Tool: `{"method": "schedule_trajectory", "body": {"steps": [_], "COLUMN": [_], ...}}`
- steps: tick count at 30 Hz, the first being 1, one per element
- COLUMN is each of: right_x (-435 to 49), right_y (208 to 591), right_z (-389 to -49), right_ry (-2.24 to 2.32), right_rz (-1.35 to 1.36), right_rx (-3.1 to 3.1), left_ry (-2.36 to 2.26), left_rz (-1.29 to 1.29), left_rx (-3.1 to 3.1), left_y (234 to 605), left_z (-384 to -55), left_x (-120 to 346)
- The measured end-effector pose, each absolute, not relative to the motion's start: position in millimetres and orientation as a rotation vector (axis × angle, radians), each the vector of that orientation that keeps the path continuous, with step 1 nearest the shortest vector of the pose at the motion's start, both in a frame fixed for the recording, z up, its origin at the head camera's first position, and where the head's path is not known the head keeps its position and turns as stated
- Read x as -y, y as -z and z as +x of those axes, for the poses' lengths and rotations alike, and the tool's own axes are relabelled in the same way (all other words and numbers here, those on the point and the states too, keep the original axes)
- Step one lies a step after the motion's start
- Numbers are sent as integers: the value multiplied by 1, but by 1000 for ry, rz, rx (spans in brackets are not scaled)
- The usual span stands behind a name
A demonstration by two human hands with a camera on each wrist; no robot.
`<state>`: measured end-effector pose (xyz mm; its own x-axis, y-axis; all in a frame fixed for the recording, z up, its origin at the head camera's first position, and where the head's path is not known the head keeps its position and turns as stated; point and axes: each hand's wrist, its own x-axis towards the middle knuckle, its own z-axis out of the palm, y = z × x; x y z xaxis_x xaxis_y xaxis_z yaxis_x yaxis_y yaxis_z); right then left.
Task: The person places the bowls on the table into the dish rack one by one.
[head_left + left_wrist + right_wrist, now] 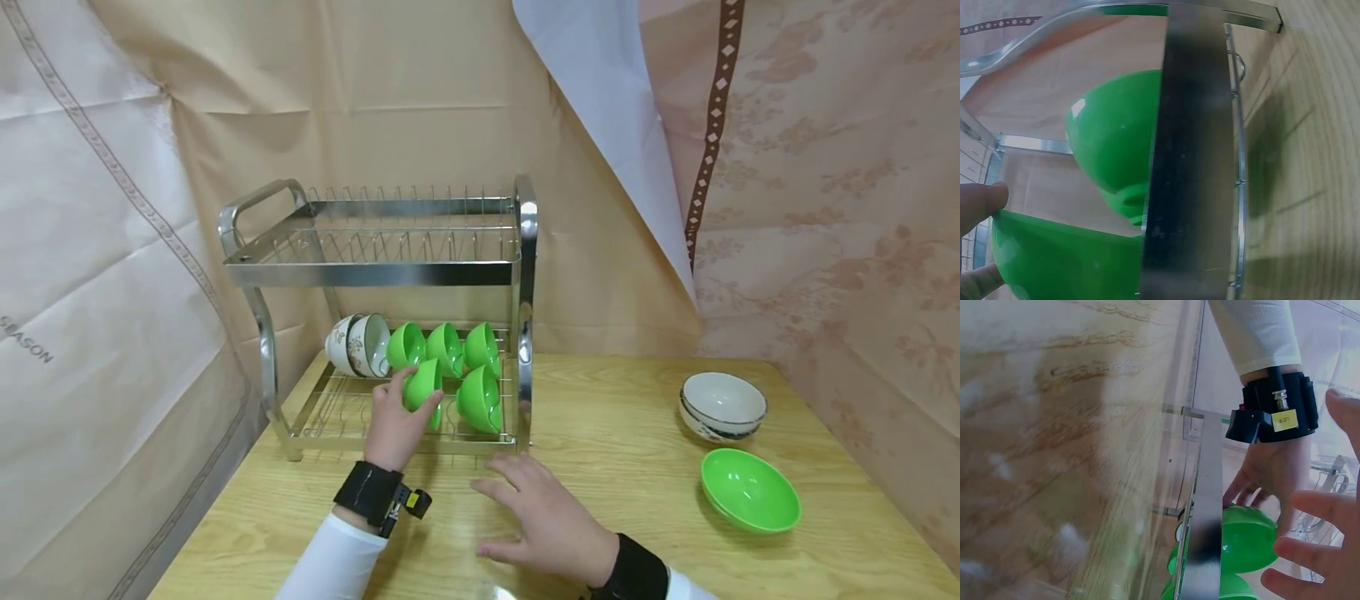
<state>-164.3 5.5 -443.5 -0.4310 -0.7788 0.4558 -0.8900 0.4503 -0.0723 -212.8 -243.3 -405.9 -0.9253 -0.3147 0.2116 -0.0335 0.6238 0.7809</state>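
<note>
A: Where was the bright-green, round, glossy bowl (422,386)?

B: At the lower tier of the silvery metal rack (375,274), its rim pinched between thumb and fingers of the left hand (395,422).

A: How was it likely to handle?

B: Light, stiff and somewhat slippery, probably plastic, so hardly fragile; opposite sides of the rim seemed the surest hold.

A: And the right hand (547,521)?

B: It hovered, fingers spread, holding nothing. A second glossy green bowl (477,400) stood tilted beyond it, near the left hand's thumb.

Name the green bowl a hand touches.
Front-left green bowl on the rack's lower tier: the left hand grips it; no hand touches the other green bowls.
</note>
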Motion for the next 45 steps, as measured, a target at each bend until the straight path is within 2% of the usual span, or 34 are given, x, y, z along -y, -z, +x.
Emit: {"method": "schedule_trajectory", "body": {"steps": [26, 45], "right_x": [-7, -10], "right_y": [440, 437], "right_z": [-156, -155], "right_ry": [-443, -427], "right_rz": [1483, 1473], "right_rx": [2443, 2436], "left_ry": [1134, 997], "left_rz": [268, 201], "left_rx": [2613, 2630], "left_y": [430, 428], "left_z": [-222, -224], "left_x": [243, 244]}}
